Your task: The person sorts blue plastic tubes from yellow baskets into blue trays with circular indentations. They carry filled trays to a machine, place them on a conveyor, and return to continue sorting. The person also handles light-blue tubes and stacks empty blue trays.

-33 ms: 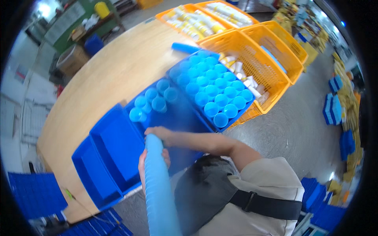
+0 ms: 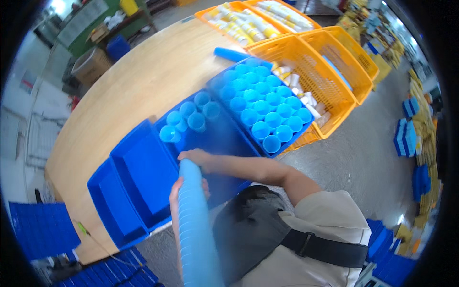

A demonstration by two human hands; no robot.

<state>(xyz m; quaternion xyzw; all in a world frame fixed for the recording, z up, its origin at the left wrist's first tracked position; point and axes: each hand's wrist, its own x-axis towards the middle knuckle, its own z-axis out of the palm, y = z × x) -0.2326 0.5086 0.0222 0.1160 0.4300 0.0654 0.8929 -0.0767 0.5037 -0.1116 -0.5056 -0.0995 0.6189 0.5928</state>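
A long stack of nested light blue cups (image 2: pixel 193 225) runs from the lower edge up toward the trays. My left hand (image 2: pixel 176 193) is wrapped round the stack below its top end, with fingers showing on both sides. At that top end my right hand (image 2: pixel 195 156) is closed on the stack, its forearm crossing in from the right. Just beyond my hands, a blue tray (image 2: pixel 227 141) holds several upright cups (image 2: pixel 196 121) along its far left side. To its right, another blue tray (image 2: pixel 243 130) is filled with rows of upright cups (image 2: pixel 273 119).
Two more blue trays (image 2: pixel 143 172) lie at the left on the pale wooden table (image 2: pixel 124 86). A blue roll-shaped piece (image 2: pixel 232 54) rests behind the filled tray. Orange crates (image 2: pixel 330 71) with white and yellow tubes stand at the back right. Blue stacked pieces (image 2: pixel 43 229) are at lower left.
The view has shifted slightly, so the trays and crates appear a little farther right. Both hands keep their hold on the cup stack.
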